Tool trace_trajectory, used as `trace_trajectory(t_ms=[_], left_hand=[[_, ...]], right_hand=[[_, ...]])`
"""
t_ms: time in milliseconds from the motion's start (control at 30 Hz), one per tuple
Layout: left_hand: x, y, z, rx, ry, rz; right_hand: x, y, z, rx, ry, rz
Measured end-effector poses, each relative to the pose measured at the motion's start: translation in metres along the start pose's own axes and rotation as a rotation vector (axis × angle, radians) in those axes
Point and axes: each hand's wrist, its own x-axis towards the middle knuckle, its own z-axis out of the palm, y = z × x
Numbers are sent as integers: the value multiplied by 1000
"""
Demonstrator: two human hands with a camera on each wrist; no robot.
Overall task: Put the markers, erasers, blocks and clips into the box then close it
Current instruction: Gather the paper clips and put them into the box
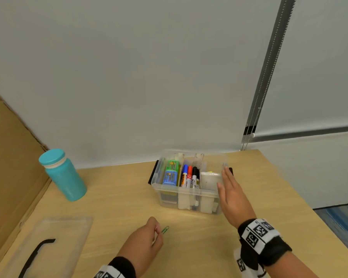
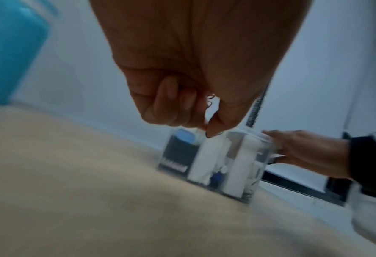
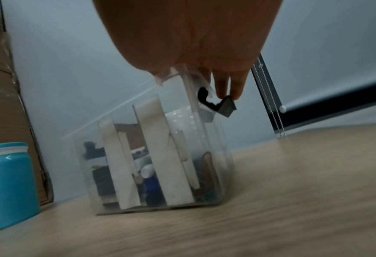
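The clear plastic box point(image 1: 170, 199) stands open at the table's far middle, with green and blue blocks point(image 1: 170, 172), several markers point(image 1: 190, 176) and a white eraser point(image 1: 209, 179) in its compartments. My left hand point(image 1: 149, 235) hovers in front of the box and pinches paper clips point(image 1: 165, 230), a green one sticking out. My right hand point(image 1: 232, 194) lies with straight fingers against the box's right end, fingertips point(image 3: 228, 90) at the black latch point(image 3: 217, 104). The clear lid point(image 1: 48, 247) with a black handle lies flat at the near left.
A teal bottle point(image 1: 62, 174) stands at the left, beside a brown cardboard panel point(image 1: 6, 167). A white wall runs behind the table. The table's right edge point(image 1: 309, 209) drops off close to the box.
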Motion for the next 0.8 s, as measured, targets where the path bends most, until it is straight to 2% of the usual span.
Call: trace_trajectory(t_ms=[167,233,400,600,800], left_hand=[[43,80,-36,224,109,165],[70,110,-42,286,101,207],[135,158,-32,575,-103,227],[180,175,-14,783,-375,171],[187,168,-10,761,-384,199]], right_hand=[[2,2,12,107,117,-30],[2,1,16,105,131,-29],[0,3,16,110,116,-32],[-1,0,17,133,145,-24],[-1,-1,15,89,123,-12]])
